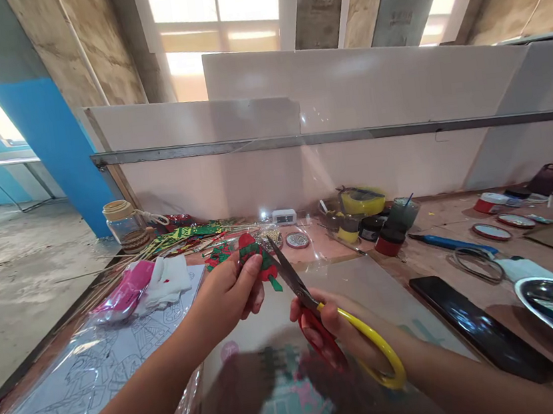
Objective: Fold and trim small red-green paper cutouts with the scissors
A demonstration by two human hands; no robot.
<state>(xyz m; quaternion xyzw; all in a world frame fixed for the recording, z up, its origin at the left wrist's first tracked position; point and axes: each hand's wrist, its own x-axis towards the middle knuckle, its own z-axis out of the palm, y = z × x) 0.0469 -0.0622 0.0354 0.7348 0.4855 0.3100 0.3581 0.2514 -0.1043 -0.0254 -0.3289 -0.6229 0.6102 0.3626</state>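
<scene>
Between the thumb and fingers of my left hand (235,282) is a small red and green cutout (267,272), partly covered by the thumb. I cannot make out its material. My right hand (344,326) holds a pair of scissors (292,275) with one yellow and one red handle. The blades point up and to the left, slightly parted, and their tips are close to the right side of the cutout. Both hands are above a translucent sheet (378,295) with faint coloured print.
Line drawings in a plastic sleeve (91,384) lie at left, under pink and white bundles (165,284). A glass jar (125,225), thin sticks and paint pots (390,240) line the back. At right are a black phone (480,326) and a metal bowl (521,291). A white board (377,168) stands behind.
</scene>
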